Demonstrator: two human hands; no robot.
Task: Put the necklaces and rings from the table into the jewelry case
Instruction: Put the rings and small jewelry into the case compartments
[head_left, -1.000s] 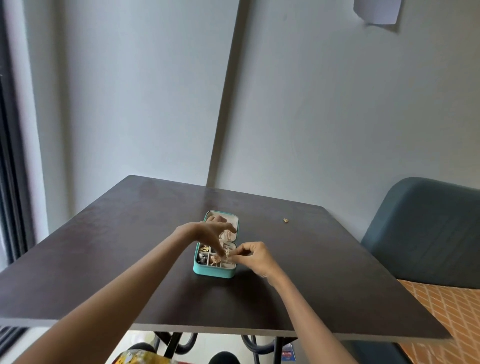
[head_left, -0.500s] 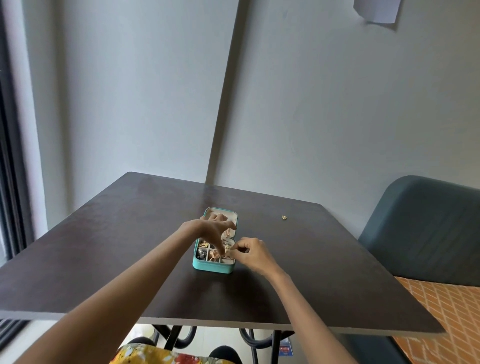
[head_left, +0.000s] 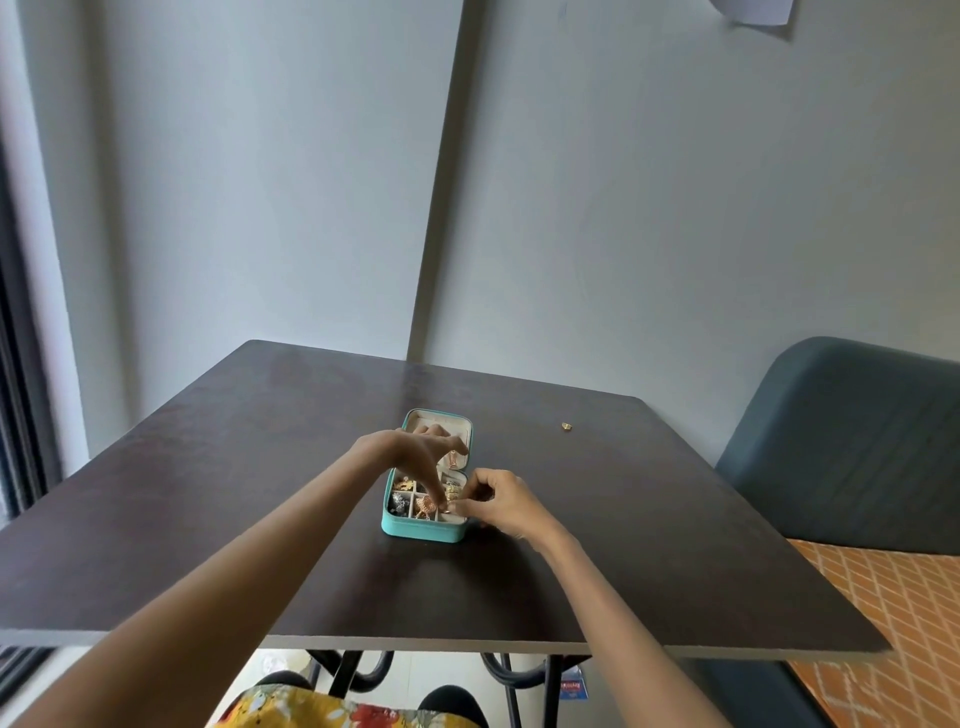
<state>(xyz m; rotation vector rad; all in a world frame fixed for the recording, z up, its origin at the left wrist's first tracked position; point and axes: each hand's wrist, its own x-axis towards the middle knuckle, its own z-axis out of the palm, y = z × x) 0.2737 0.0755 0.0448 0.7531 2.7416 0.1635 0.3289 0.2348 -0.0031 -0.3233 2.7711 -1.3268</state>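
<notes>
A small teal jewelry case lies open on the dark table, its cream compartments holding gold and silver pieces. My left hand reaches over the case with fingers pointing down into a near compartment. My right hand sits at the case's right edge, fingers curled, pinching a small piece over the near right compartment. What it pinches is too small to name. A single gold ring lies on the table, far right of the case.
A dark teal chair stands at the table's right side. Grey walls close behind the table. An orange patterned floor shows at the lower right. Table legs and my lap appear under the near edge.
Both hands stayed over the case's near compartments with only slight finger shifts. The view tilted a little, so the table sits slightly higher in the frame.
</notes>
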